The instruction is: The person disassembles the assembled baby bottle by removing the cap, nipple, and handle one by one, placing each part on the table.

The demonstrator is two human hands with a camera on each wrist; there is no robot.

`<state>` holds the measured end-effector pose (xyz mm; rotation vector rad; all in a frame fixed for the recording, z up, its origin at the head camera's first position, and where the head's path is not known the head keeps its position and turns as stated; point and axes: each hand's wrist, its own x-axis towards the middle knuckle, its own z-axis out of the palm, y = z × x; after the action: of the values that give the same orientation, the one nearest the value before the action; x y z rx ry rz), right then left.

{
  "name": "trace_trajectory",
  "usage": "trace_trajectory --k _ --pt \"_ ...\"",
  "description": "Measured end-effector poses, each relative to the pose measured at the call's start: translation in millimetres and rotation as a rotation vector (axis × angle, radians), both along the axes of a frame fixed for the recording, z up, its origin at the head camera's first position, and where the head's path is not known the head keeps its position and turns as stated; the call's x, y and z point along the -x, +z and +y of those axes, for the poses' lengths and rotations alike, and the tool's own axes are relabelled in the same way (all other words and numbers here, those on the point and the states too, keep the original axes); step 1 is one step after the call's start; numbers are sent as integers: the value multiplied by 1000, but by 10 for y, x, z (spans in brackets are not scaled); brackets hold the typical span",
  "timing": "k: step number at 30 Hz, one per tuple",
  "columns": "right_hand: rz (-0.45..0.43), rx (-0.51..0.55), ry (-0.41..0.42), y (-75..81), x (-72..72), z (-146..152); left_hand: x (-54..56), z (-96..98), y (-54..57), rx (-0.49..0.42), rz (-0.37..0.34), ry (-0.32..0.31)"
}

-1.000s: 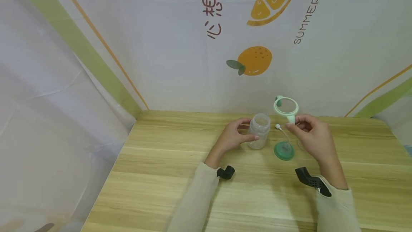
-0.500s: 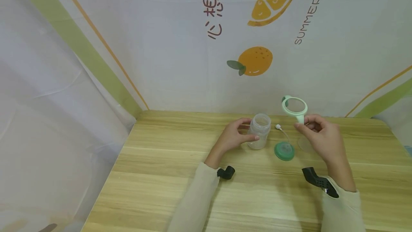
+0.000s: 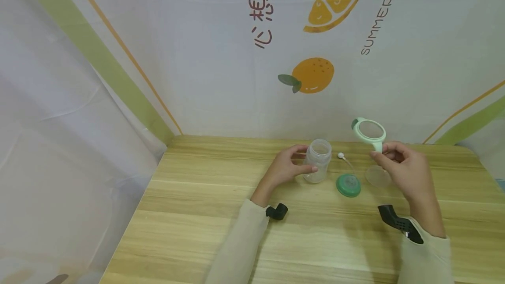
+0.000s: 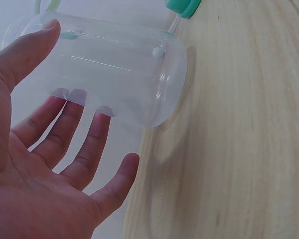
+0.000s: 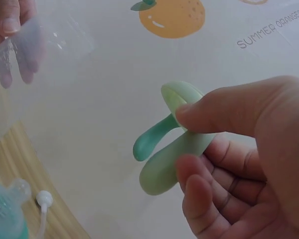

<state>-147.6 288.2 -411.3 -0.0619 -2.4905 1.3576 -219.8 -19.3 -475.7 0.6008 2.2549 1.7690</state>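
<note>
On the table stands a clear baby bottle (image 3: 318,161), upright with its mouth uncovered. My left hand (image 3: 289,163) holds its side, thumb in front and fingertips behind; the left wrist view shows the little finger off the bottle. My right hand (image 3: 410,168) pinches one grip of a pale green bottle handle ring (image 3: 370,130) between thumb and fingers, up in the air. Between the hands lies a green bottle collar (image 3: 348,185) with its nipple, a thin straw tube ending in a white weight (image 3: 341,155). Below the right hand is a clear cap (image 3: 377,176), partly hidden.
The wooden table (image 3: 205,214) ends at the back against a white printed curtain (image 3: 221,78). The cap and collar lie close together, right of the bottle. A black wrist mount (image 3: 400,224) sticks out from the right sleeve.
My right hand has moved right with the handle ring, uncovering more of the clear cap. My left hand and the bottle have stayed in place.
</note>
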Motion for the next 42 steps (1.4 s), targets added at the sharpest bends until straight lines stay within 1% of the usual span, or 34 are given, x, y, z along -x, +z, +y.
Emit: trace_trajectory --k 6,11,16,25,33,39,42 --pt "-33 -5 -13 -4 -25 87 -13 -2 8 -2 -1 1" --pt "-36 -21 -30 -1 -45 132 -12 3 -5 -7 5 -3" --pt "-39 -10 -38 -4 -63 166 -14 4 -14 -1 4 -5" --pt "-58 31 -46 -27 -83 257 -13 6 -25 4 7 -2" --pt "-33 99 -31 -48 -98 344 -13 5 -20 -2 3 6" --pt "-57 163 -32 -47 -116 416 -11 8 -22 -2 1 6" --pt "-68 173 -41 -49 -124 449 -13 7 -17 -1 1 5"
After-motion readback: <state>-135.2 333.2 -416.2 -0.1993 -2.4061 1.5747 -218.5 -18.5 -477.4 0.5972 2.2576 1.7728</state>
